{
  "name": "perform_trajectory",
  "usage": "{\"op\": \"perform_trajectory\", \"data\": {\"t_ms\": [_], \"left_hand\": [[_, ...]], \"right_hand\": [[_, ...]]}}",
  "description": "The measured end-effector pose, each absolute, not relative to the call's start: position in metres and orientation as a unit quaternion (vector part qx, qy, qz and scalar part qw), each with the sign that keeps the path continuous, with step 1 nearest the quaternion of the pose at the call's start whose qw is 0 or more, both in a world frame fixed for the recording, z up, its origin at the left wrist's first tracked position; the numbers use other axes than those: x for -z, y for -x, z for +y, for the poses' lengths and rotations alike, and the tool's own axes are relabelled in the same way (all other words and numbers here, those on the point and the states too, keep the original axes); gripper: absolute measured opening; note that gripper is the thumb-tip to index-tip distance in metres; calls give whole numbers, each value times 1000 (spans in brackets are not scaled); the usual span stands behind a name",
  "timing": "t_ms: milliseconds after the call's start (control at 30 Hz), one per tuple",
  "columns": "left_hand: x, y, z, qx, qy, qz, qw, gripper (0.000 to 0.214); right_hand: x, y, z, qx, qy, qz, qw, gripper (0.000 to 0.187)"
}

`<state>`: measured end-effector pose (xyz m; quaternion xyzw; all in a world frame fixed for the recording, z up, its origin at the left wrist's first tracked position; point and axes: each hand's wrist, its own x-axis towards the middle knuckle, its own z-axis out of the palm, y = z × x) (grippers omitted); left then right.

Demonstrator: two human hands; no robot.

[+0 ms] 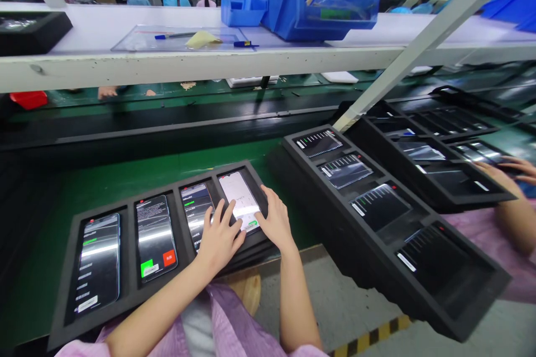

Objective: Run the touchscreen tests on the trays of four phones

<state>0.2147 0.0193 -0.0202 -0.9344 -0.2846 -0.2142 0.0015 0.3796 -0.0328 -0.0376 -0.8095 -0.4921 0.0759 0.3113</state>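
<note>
The left hand (220, 241), fingers spread apart, is over the dark-menu smartphone (193, 203) and the edge of the white-screen smartphone (234, 187); the right hand (275, 218), fingers extended, has its thumb at the latter's lower right; a black foam tray (129, 240) beneath them holds both; beyond stands a blue bin (285, 0).

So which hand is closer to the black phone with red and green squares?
Left. The left hand is partly over the dark-screened phone just right of that black phone; the right hand is farther right, beside the white-screened phone.
</note>
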Motion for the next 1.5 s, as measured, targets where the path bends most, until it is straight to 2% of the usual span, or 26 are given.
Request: {"op": "perform_trajectory", "data": {"t_ms": [200, 433, 900, 1100, 1333, 1500], "left_hand": [[19, -215, 19, 217, 932, -288, 3, 23], [21, -211, 17, 230, 928, -292, 2, 27], [24, -207, 20, 201, 942, -267, -33, 33], [24, -206, 20, 206, 940, -271, -32, 39], [16, -189, 16, 229, 934, -273, -14, 34], [4, -135, 18, 243, 919, -308, 27, 30]], "right_hand": [[36, -379, -33, -82, 812, -489, 309, 66], [35, -378, -32, -80, 815, -467, 335, 58], [44, -380, -33, -55, 816, -475, 326, 55], [40, -379, -33, -53, 822, -476, 310, 48], [38, -378, -32, -46, 831, -474, 288, 43], [39, -376, -30, -32, 832, -480, 275, 40]]}}
